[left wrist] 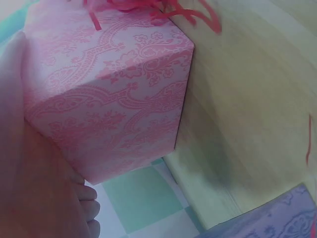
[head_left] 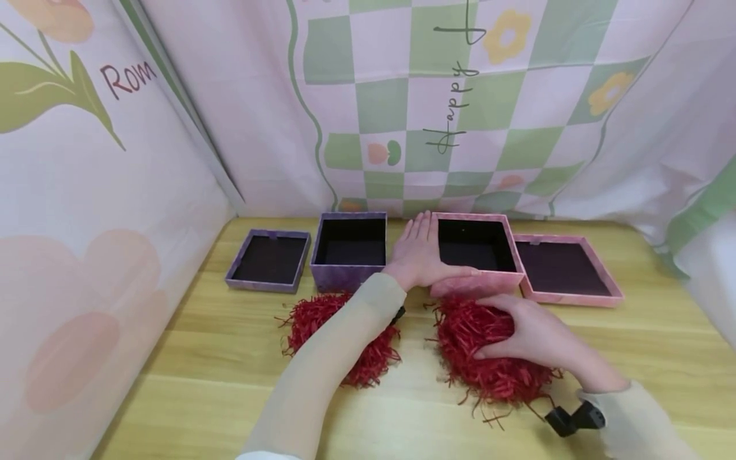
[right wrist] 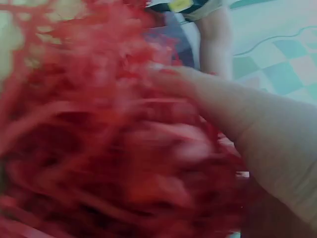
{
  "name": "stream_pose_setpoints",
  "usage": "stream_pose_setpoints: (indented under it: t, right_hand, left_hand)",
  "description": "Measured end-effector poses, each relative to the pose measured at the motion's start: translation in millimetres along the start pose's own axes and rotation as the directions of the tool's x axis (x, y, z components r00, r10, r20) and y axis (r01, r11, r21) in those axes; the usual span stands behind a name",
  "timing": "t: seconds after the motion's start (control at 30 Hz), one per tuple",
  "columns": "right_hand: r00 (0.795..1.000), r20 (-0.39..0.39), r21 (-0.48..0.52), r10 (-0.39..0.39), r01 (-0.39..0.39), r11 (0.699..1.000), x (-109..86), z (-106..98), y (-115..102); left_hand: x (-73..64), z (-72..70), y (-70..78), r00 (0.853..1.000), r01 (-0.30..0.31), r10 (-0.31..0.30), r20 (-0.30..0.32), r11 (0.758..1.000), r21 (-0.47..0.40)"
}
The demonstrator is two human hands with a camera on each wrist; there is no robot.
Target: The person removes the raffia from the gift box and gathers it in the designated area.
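My left hand (head_left: 418,252) rests against the left side of an open pink box (head_left: 489,281), fingers straight and thumb laid along the front rim. The left wrist view shows the pink patterned box wall (left wrist: 119,104) beside that hand. My right hand (head_left: 531,332) grips a pile of red shredded paper (head_left: 474,367) in front of the box, thumb and fingers spread around its upper right part. In the right wrist view the shredded paper (right wrist: 79,148) fills much of the picture, and some fingers are hidden in it.
An open purple box (head_left: 345,276) and its lid (head_left: 266,285) stand to the left. Under my left forearm lies a second red shredded-paper pile (head_left: 310,322). The pink lid (head_left: 569,298) lies right of the pink box. A curtain (head_left: 379,102) hangs behind the wooden table (head_left: 218,377).
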State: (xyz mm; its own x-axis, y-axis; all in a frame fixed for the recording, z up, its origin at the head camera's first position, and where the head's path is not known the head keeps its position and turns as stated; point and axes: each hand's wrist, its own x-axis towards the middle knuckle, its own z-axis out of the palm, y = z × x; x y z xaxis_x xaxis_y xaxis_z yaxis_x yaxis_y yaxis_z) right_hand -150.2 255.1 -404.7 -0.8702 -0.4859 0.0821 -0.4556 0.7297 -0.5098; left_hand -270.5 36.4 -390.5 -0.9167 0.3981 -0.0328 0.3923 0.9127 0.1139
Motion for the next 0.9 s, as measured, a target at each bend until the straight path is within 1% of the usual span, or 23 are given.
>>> stream_pose_setpoints:
  t: [0.2,0.3,0.43,0.6,0.7,0.8,0.87,0.9]
  right_hand:
    - [0.998,-0.056,-0.012,0.014,-0.014,1.0,-6.0,-30.3,-11.8]
    - [0.993,-0.119,-0.042,-0.016,0.011,0.999,-8.8,-43.0,-14.3]
    - [0.98,-0.197,-0.097,-0.042,0.024,0.995,-11.2,-52.5,-15.1]
    - [0.968,-0.244,-0.106,-0.055,0.03,0.994,-13.1,-58.0,-16.0]
    - [0.951,-0.3,-0.089,-0.073,0.049,0.995,-13.9,-61.6,-15.0]
    - [0.922,-0.379,-0.064,-0.086,0.066,0.996,-14.1,-67.6,-10.1]
    - [0.907,-0.415,-0.052,-0.069,0.053,0.997,-15.3,-73.2,-4.2]
    - [0.905,-0.424,-0.037,-0.045,0.033,0.999,-16.2,-76.3,-0.8]
  left_hand:
    - [1.8,0.7,0.0,1.0,0.005,-0.005,0.018,1.0,-0.013]
    - [2.1,0.8,0.5,1.0,0.004,-0.004,0.014,1.0,-0.016]
    - [1.8,1.1,1.2,1.0,0.004,-0.004,0.008,1.0,-0.021]
    - [2.5,1.9,0.7,1.0,0.003,-0.002,0.018,1.0,-0.024]
    - [2.4,1.6,0.5,1.0,-0.001,0.001,0.019,1.0,-0.024]
    - [2.4,0.6,0.3,1.0,-0.003,0.003,0.016,1.0,-0.017]
    - [2.3,0.0,-0.1,1.0,-0.007,0.007,0.009,1.0,-0.011]
    - [2.2,-0.3,-0.7,1.0,-0.009,0.01,0.002,1.0,-0.011]
